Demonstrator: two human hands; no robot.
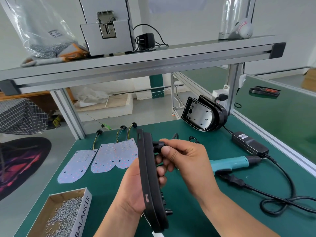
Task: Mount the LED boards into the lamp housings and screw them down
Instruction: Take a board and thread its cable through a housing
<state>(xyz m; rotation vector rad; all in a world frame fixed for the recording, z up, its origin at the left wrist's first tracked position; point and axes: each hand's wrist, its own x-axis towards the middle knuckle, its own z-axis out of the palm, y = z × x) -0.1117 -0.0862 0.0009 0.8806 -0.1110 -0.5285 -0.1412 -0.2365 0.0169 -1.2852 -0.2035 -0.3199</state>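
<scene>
I hold the lamp housing (pixel 150 177) edge-on, so its inside is turned out of sight, and its lower end runs off the bottom of the frame. It covers part of my left hand (pixel 133 190). My right hand (pixel 186 161) pinches a black fitting (pixel 156 145), mostly covered by my fingertips, and hides the screwdriver's (pixel 234 162) front end. The screw box (pixel 83 212) is cut off at the lower left. The print on the plastic bag (pixel 39 28), upper left, is too small to read.

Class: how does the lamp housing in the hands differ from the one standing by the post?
The held housing is lifted, gripped by the left hand; the standing housing rests on the table, untouched. The held housing shows its edge; the standing housing shows its open inside. Both are black.
</scene>
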